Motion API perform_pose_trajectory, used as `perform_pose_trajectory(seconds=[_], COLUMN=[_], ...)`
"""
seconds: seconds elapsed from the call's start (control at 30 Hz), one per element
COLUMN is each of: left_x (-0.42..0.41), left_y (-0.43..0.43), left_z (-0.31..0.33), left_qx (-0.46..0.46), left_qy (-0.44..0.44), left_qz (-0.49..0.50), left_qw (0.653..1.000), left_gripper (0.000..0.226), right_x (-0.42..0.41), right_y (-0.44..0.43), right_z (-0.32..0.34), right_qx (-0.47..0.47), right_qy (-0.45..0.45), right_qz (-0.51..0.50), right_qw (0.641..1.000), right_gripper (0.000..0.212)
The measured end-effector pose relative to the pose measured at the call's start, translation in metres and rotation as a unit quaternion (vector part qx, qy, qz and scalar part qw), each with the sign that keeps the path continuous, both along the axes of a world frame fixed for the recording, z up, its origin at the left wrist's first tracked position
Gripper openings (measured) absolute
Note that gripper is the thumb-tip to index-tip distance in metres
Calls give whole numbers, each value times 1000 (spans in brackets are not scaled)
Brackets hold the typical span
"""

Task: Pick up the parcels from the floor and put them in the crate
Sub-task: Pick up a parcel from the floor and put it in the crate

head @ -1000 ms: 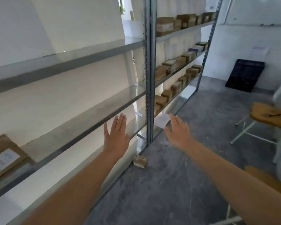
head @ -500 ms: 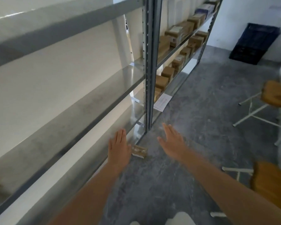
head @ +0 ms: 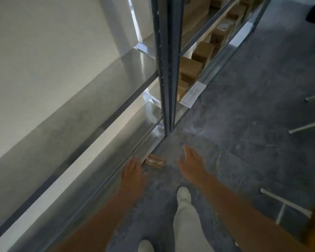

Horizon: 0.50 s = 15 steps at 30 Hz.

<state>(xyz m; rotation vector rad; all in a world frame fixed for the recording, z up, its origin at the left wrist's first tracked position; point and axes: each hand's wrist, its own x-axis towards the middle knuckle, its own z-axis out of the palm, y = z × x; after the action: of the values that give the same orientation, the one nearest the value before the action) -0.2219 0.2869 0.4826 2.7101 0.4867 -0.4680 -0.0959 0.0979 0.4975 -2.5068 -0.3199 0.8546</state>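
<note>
Left hand [head: 133, 171], right hand [head: 193, 162] spread, empty; parcel [head: 155, 161] between.

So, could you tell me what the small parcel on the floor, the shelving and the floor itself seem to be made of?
The parcel looks like brown cardboard, matte, with a pale strip across it, perhaps tape or a label. The shelving appears to be metal: grey uprights with punched holes, and shelf edges with a bright sheen. The floor looks like grey concrete or stone, mottled and dull.

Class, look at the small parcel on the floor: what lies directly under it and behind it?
The small parcel lies on the grey floor; behind it is the metal shelf's base rail. Whatever is beneath that shelf is hidden.
</note>
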Motion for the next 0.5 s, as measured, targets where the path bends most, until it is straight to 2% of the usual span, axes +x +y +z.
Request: perform_pose_trajectory(seconds=[0.1,0.2,0.33,0.37,0.5], left_x=[23,48,79,88,104], left_y=[1,6,13,15,33], left_z=[-48,-83,-150,-172,-281], left_qx=[-22,-23,-63,-59,-96], left_qy=[70,36,-19,-4,109], left_qz=[11,11,22,7,124], left_qw=[997,999,998,998,982], left_gripper=[53,53,38,35,25], right_x=[28,55,67,65,50], right_y=[-9,-20,-22,-21,-11], right_z=[-37,-81,-163,-187,-295], right_qx=[-20,-35,-55,-61,-83], right_qy=[58,96,160,173,224], right_qz=[-11,-43,-70,-78,-68], right_qw=[998,994,983,980,969], right_gripper=[64,64,59,56,43])
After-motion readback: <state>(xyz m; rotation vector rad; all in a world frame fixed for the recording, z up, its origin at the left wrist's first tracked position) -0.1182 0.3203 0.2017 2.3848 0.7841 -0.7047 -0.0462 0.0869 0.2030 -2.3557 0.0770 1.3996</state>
